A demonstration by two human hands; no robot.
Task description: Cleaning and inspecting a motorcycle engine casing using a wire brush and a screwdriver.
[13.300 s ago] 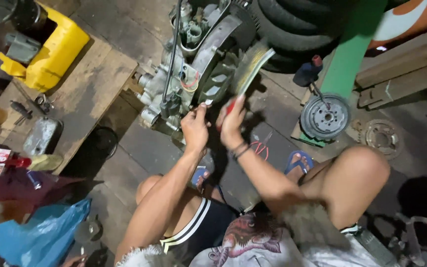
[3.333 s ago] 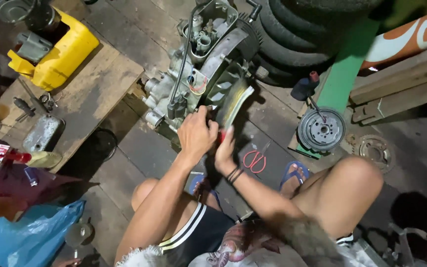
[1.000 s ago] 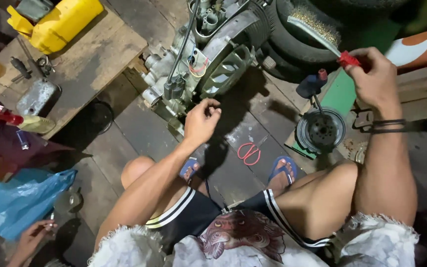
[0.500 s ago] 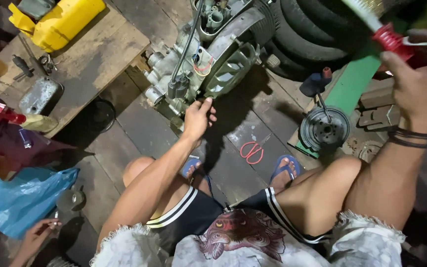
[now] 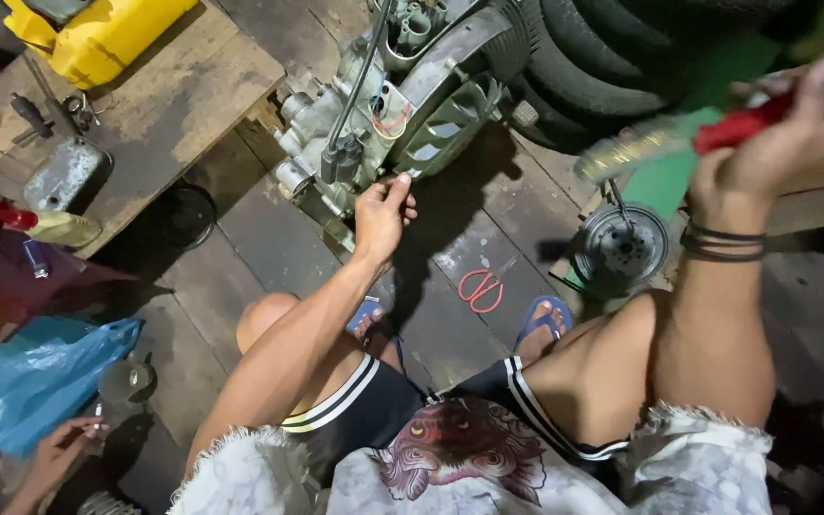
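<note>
A grey engine block [image 5: 402, 105] with a finned round cover lies on the dark plank floor ahead of me. My left hand [image 5: 381, 210] rests against its lower edge, fingers curled on the casing. My right hand [image 5: 784, 143] is raised at the right, gripping the red handle of a wire brush [image 5: 655, 148], which is blurred by motion and points left in the air above a round metal drum [image 5: 620, 250]. I sit with knees bent, feet in blue sandals [image 5: 541, 319].
Stacked tyres [image 5: 622, 57] stand behind the engine. A wooden pallet [image 5: 145, 105] at the left carries a yellow canister [image 5: 97, 33], tools and a metal cover. A red loop [image 5: 479, 289] lies on the floor. A blue bag [image 5: 30, 377] and another person's hand [image 5: 64, 448] are at lower left.
My right hand has left the engine, swung up to the right with the red-handled brush, and now comes back down leftwards. My left hand has stayed on the engine.
</note>
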